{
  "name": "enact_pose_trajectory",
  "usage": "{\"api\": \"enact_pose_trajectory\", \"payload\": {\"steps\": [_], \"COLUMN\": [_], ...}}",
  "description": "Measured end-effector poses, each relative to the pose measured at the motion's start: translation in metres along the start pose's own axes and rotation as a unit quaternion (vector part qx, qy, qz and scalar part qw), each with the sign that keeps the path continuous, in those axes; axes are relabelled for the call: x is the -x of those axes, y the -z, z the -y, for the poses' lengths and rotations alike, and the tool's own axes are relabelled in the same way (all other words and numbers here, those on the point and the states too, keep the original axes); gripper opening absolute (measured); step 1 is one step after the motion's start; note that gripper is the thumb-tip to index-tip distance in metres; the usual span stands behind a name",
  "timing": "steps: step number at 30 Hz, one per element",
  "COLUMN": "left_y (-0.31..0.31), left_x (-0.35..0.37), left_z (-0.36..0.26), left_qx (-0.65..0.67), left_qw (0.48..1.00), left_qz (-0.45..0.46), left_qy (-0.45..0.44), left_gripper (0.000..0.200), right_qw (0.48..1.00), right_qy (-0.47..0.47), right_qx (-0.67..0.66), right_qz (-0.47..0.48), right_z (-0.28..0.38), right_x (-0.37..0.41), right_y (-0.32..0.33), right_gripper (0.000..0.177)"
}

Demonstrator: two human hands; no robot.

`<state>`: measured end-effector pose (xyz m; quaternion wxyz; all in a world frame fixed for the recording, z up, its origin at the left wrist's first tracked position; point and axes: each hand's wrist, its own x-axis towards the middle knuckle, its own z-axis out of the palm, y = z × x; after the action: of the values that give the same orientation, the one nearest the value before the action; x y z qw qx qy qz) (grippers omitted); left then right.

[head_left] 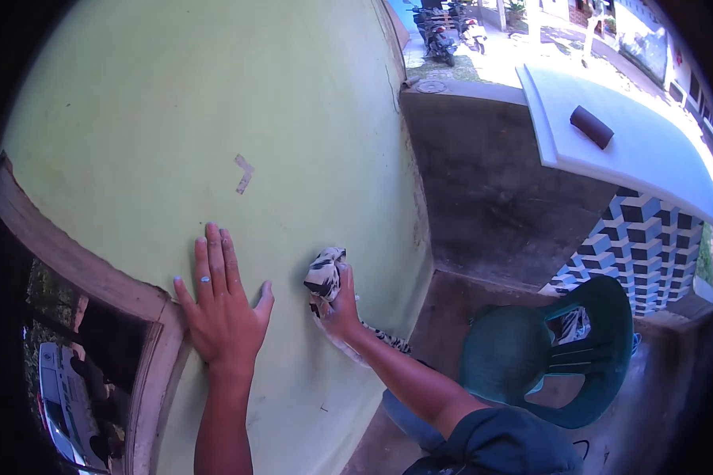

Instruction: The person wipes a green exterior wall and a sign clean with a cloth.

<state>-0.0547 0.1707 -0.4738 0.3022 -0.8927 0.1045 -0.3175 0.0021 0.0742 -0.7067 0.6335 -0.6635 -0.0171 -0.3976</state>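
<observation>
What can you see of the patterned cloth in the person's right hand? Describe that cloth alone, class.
The cloth looks like soft fabric, whitish with dark stripe-like markings. It is crumpled into a wad, gripped by the right hand and pressed against the pale green wall. A loose end trails down beneath the wrist and forearm.

Green wall [174, 95] with tape scrap [244, 173] and cloth [325, 273]
</observation>
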Motion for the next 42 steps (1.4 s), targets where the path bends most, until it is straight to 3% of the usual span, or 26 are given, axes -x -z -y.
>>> {"api": "enact_pose_trajectory", "payload": {"steps": [2, 4, 5, 9, 11, 12, 13, 14, 15, 17, 18, 20, 22, 23, 25, 28, 29, 34, 36, 39, 41, 42], "left_y": [-0.011, -0.020, -0.029, -0.070, -0.114, -0.140, -0.157, -0.164, -0.170, -0.168, -0.165, -0.159, -0.157, -0.156, -0.159, -0.153, -0.148, -0.120, -0.121, -0.131, -0.137, -0.141], "left_x": [0.004, 0.007, 0.010, 0.039, 0.074, 0.094, 0.117, 0.135, 0.150, 0.166, 0.172, 0.184, 0.200, 0.210, 0.232, 0.275, 0.283, 0.305, 0.299, 0.290, 0.287, 0.287], "left_z": [-0.006, -0.018, -0.027, -0.079, -0.116, -0.133, -0.145, -0.153, -0.157, -0.157, -0.151, -0.136, -0.123, -0.116, -0.104, -0.080, -0.071, -0.018, -0.001, 0.003, -0.004, -0.010], "left_qx": [-0.046, -0.016, -0.001, 0.117, 0.162, 0.134, 0.106, 0.106, 0.161, 0.277, 0.271, 0.311, 0.309, 0.312, 0.284, 0.276, 0.292, 0.236, 0.214, 0.176, 0.182, 0.183], "left_qw": [0.998, 0.999, 0.998, 0.981, 0.950, 0.938, 0.921, 0.921, 0.913, 0.892, 0.892, 0.893, 0.902, 0.908, 0.928, 0.945, 0.945, 0.965, 0.969, 0.971, 0.969, 0.967], "left_qz": [-0.037, -0.050, -0.043, 0.025, 0.104, 0.128, 0.155, 0.159, 0.188, 0.231, 0.235, 0.205, 0.184, 0.167, 0.122, 0.060, 0.022, -0.057, -0.074, -0.101, -0.085, -0.074], "left_qy": [-0.001, -0.010, -0.040, -0.152, -0.247, -0.293, -0.340, -0.339, -0.324, -0.271, -0.274, -0.254, -0.238, -0.226, -0.206, -0.167, -0.143, -0.102, -0.097, -0.123, -0.140, -0.163], "left_gripper": [0.095, 0.092, 0.090, 0.074, 0.075, 0.078, 0.080, 0.080, 0.082, 0.084, 0.084, 0.082, 0.081, 0.080, 0.079, 0.077, 0.076, 0.062, 0.055, 0.029, 0.027, 0.025], "right_qw": [0.998, 0.974, 0.973, 0.923, 0.900, 0.901, 0.886, 0.865, 0.850, 0.850, 0.851, 0.843, 0.832, 0.832, 0.770, 0.738, 0.714, 0.711, 0.755, 0.785, 0.820, 0.816], "right_qy": [-0.042, -0.118, -0.120, -0.231, -0.332, -0.334, -0.404, -0.468, -0.494, -0.494, -0.493, -0.498, -0.436, -0.433, -0.438, -0.405, -0.380, -0.367, -0.368, -0.346, -0.353, -0.360], "right_qx": [-0.035, -0.185, -0.176, -0.245, -0.172, -0.171, -0.125, -0.080, -0.148, -0.160, -0.173, -0.203, -0.344, -0.348, -0.451, -0.494, -0.537, -0.507, -0.400, -0.323, -0.164, -0.156], "right_qz": [-0.022, -0.059, -0.089, -0.184, -0.225, -0.219, -0.191, -0.164, -0.106, -0.084, -0.056, -0.024, -0.003, 0.007, 0.113, 0.216, 0.238, 0.321, 0.366, 0.400, 0.420, 0.425], "right_z": [-0.028, -0.063, -0.079, -0.116, -0.154, -0.174, -0.193, -0.204, -0.185, -0.169, -0.157, -0.113, -0.064, -0.052, -0.033, 0.027, 0.038, 0.107, 0.123, 0.132, 0.122, 0.124], "right_x": [0.012, 0.020, 0.023, 0.012, 0.007, 0.008, 0.015, 0.020, 0.021, 0.046, 0.064, 0.099, 0.120, 0.134, 0.163, 0.183, 0.191, 0.189, 0.176, 0.165, 0.175, 0.175], "right_y": [-0.004, -0.011, -0.012, 0.000, 0.015, 0.022, 0.029, 0.036, 0.047, 0.044, 0.039, 0.035, 0.034, 0.032, 0.033, 0.038, 0.037, 0.032, 0.033, 0.043, 0.054, 0.065], "right_gripper": [0.043, 0.050, 0.047, 0.048, 0.054, 0.054, 0.056, 0.059, 0.070, 0.071, 0.073, 0.077, 0.080, 0.080, 0.084, 0.088, 0.074, 0.076, 0.076, 0.081, 0.080, 0.080]}}
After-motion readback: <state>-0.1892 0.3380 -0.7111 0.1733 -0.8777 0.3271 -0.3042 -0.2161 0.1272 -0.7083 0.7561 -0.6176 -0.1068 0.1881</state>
